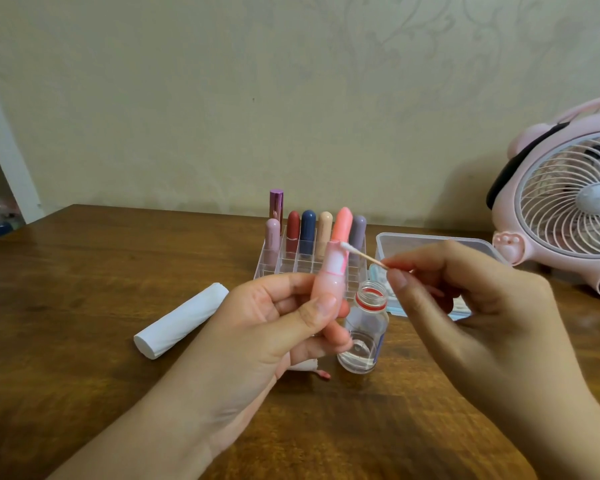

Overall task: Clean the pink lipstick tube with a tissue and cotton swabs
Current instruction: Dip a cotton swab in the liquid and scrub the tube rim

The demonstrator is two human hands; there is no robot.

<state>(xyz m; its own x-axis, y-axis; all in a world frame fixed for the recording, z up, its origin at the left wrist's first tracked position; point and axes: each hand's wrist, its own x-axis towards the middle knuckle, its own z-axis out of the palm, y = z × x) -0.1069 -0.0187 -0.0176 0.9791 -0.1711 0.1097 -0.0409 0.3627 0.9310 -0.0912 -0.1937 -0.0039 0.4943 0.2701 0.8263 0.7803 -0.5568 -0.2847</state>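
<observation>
Beige patterned wall behind, brown wooden worktop (84,306) filling the lower frame. Left hand (257,327) at centre grips the pink lipstick tube (326,289) upright, thumb and fingers (317,308) curled round its base, bullet wound out and pointing up. Right hand (465,306), right of centre, pinches the wooden stick of a cotton swab (361,253) between thumb and fingertips; swab head touches the tube's rim just below the bullet, where pink smears streak the white inner sleeve. Open glass bottle (364,334) with clear liquid stands just beside the left hand, lower centre. White tissue roll (181,320) lies left of centre; a pink-stained used piece (309,368) sits under the left hand. Clear lipstick organiser (291,261) with several capped tubes stands behind, clear plastic box (430,244) to its right, pink desk fan (568,202) at right edge. Judgement: step in hand is swabbing residue off the rim and sleeve. To do it well: light pressure, work the tip round the rim while rotating the tube in the left hand, keep cotton off the bullet, swap the swab when the head is loaded. Risk: elbowing the open bottle, so keep wrists high.
</observation>
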